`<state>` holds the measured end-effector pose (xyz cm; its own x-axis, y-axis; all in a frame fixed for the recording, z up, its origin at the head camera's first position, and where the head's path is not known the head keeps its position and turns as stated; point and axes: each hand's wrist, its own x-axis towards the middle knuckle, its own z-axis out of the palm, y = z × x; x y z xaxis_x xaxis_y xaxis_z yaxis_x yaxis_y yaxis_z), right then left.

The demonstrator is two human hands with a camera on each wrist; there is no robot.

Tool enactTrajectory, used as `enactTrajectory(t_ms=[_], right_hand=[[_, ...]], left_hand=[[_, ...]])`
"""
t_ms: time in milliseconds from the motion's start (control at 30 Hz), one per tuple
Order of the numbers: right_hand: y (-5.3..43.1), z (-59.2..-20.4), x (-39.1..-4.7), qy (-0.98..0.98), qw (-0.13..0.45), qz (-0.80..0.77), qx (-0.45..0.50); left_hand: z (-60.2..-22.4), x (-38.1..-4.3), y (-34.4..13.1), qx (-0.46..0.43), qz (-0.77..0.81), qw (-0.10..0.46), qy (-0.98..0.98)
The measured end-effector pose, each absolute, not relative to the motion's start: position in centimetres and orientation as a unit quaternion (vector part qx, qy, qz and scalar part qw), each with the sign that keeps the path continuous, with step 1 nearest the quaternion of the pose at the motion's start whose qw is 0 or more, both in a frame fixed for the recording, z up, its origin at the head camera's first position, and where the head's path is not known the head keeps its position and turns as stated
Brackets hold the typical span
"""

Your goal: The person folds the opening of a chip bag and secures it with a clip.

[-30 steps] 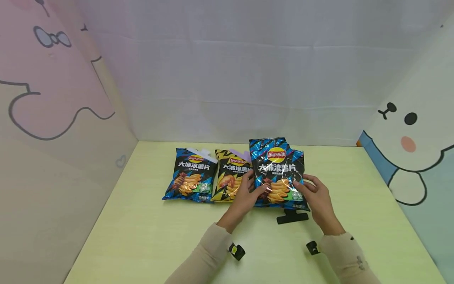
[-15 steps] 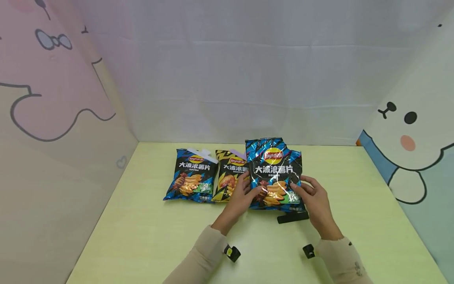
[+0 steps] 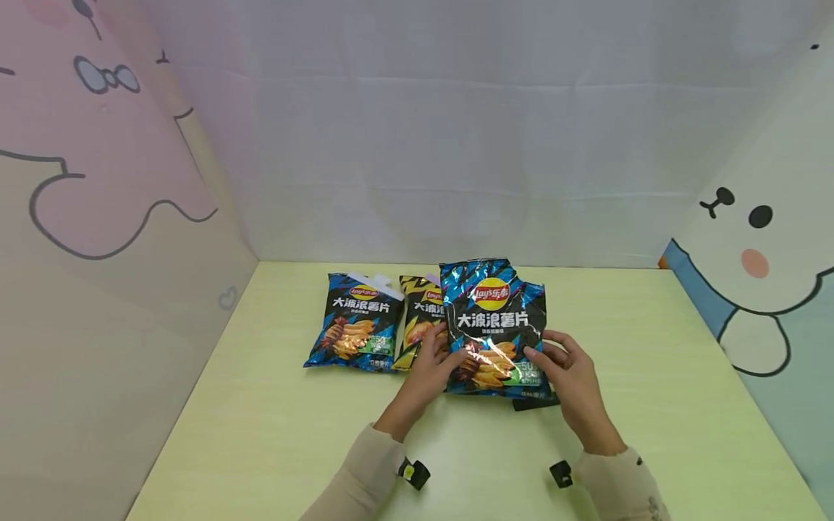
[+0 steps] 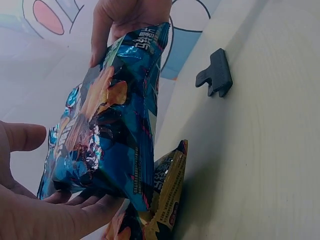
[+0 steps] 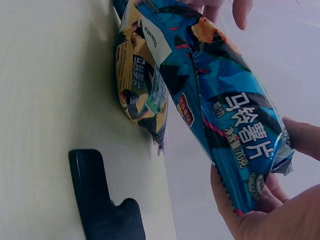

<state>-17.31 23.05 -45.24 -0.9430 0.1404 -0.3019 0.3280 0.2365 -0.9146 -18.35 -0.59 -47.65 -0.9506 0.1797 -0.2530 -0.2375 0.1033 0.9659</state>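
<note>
A blue Lay's bag of potato chips (image 3: 491,325) is held up off the table between both hands, front towards the head camera. Its top edge steps down at the right. My left hand (image 3: 426,373) grips the lower left side, fingers behind and under it in the left wrist view. My right hand (image 3: 573,380) holds the lower right side, with its thumb on the front. Below the bag lies a black clip (image 4: 217,75) on the table, mostly hidden in the head view but plain in both wrist views.
To the left lie another blue chip bag (image 3: 355,322) with a white clip (image 3: 378,282) on its top, and a yellow chip bag (image 3: 410,325), partly covered by the held one. A pale table (image 3: 260,434) meets a white cloth backdrop (image 3: 417,145) and printed side walls.
Both hands have carried the blue chip bag to the left and nearer. It covers more of the yellow bag and of the black clip now.
</note>
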Motion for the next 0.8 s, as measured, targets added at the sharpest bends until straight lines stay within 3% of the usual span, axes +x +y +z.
enactTrajectory(t_ms=[800], right_hand=[[21.5, -45.1, -15.7, 0.752, 0.088, -0.641, 0.124]], left_hand=[[-46.4, -16.8, -2.7, -0.007, 0.666, 0.151, 0.73]])
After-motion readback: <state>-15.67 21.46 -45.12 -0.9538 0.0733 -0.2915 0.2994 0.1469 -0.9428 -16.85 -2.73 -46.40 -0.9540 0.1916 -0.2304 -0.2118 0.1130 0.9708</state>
